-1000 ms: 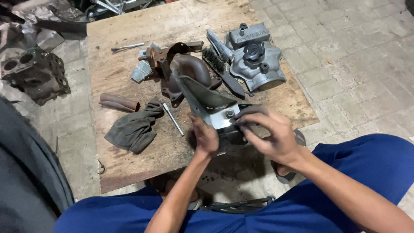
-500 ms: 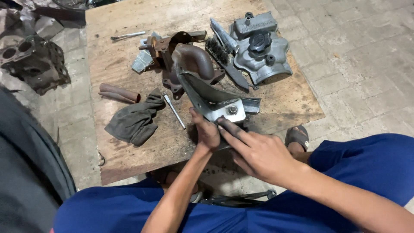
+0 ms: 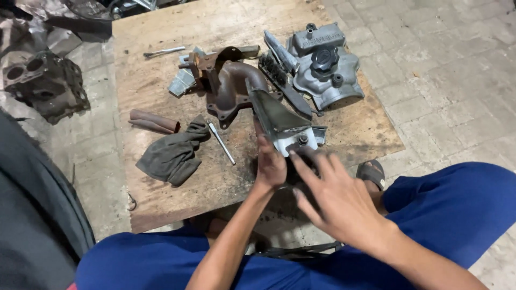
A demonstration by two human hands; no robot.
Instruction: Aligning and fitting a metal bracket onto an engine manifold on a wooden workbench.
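**Both hands on a grey metal bracket at the table's near edge**

We sit in blue trousers (image 3: 457, 209) before a worn wooden table (image 3: 161, 70) on a tiled floor (image 3: 446, 70). Off its left side lies a dark engine block (image 3: 45, 83). At the far right of the table rests a grey cast engine cover (image 3: 325, 67) with a black cap, a toothed dark strip just beside it. Left of that lies a rusty curved manifold (image 3: 231, 86). Nearer us, a crumpled dark rag (image 3: 172, 153) lies beside a brown tube (image 3: 153, 122) and a slim metal rod (image 3: 221, 143); a small wrench (image 3: 164, 51) sits far back.

The grey metal bracket (image 3: 282, 121) stands near the table's front edge, its dark tapered end pointing towards the manifold. Our left hand (image 3: 270, 164) steadies it from the near side, fingers pressed together against its lower part. Our right hand (image 3: 336, 201) reaches in from the right, fingers spread, their tips touching the bracket's pale base by a bolt (image 3: 302, 139).
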